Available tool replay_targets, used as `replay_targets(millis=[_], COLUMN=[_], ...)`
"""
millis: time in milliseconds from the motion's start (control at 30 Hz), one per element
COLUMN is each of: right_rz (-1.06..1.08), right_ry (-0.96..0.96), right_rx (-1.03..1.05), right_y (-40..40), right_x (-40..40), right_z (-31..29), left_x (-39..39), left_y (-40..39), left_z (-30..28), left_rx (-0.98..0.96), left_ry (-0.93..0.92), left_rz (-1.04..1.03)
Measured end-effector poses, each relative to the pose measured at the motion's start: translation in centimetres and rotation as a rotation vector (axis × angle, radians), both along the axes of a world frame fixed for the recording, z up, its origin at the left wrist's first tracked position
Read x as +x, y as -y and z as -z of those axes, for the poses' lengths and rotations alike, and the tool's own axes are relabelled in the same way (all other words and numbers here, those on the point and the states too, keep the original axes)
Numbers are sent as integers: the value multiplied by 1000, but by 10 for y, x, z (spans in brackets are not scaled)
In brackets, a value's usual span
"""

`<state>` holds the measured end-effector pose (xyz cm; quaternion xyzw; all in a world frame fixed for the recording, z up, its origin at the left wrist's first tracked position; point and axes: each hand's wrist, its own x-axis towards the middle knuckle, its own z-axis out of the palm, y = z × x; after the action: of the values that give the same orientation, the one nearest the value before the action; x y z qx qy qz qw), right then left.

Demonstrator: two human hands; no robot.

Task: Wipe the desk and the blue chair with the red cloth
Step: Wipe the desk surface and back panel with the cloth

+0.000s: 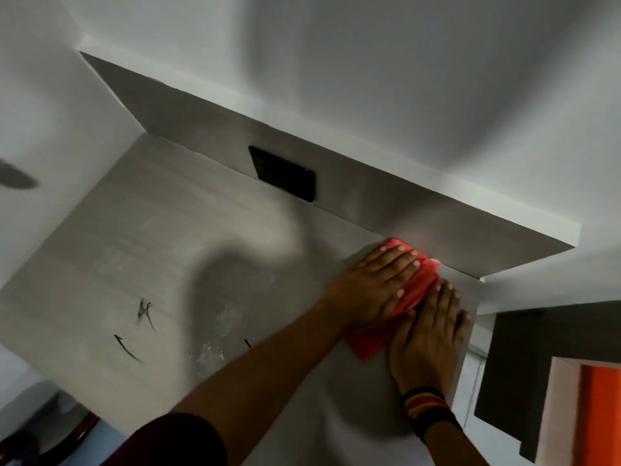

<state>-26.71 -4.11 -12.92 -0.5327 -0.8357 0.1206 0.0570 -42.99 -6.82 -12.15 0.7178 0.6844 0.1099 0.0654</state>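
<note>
The grey desk (161,250) fills the middle of the view, with dust patches and black pen marks on its top. A red cloth (418,294) lies flat at the desk's far right corner, against the raised back panel. My left hand (376,284) presses flat on the cloth's upper part, fingers spread. My right hand (428,334), with a striped wristband, presses flat on its lower right part near the desk's right edge. Most of the cloth is hidden under both palms. The blue chair is not in view.
A black socket plate (284,173) sits on the grey back panel (437,223). White walls surround the desk. Right of the desk stand a dark block (524,375) and an orange-and-white object (598,415). A dark rounded thing (67,435) shows at bottom left.
</note>
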Motion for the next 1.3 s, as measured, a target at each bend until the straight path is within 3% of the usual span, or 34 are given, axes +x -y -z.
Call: replay_targets(millis=[133, 233, 367, 433, 533, 633, 700, 767, 900, 1000, 1067, 1200, 1300], right_rz=[-20, -33, -38, -36, -41, -47, -59, -58, -64, -87, -86, -227, -508], right_ry=[9, 43, 67, 73, 91, 101, 93, 78, 82, 70, 80, 27, 16], right_rx=[1, 11, 3, 6, 1, -23, -26, -27, -1, 29, 52, 4, 44], right_y=[0, 1, 2, 2, 5, 4, 6, 7, 5, 6, 5, 13, 42], right_x=[2, -1, -3, -4, -5, -6, -7, -7, -2, -2, -2, -14, -63], right_z=[-6, -10, -14, -16, -20, -25, -27, -25, -18, -15, -13, -18, -17], left_x=[-19, -84, -205, -229, -187, -96, -40, -16, -74, -153, -163, -43, 52], left_y=[25, 71, 158, 180, 171, 154, 144, 139, 152, 175, 185, 198, 231], left_z=[-3, -14, -16, -20, -24, -15, -15, -15, -12, -18, -20, -15, -6], left_rx=[65, 53, 65, 22, 36, 143, 103, 90, 109, -11, -72, 32, 62], left_ry=[181, 273, 137, 55, 55, 64, 195, 185, 126, 96, 101, 157, 165], left_rz=[-181, -457, -828, -960, -1026, -879, -842, -770, -695, -909, -1029, -1035, -1056])
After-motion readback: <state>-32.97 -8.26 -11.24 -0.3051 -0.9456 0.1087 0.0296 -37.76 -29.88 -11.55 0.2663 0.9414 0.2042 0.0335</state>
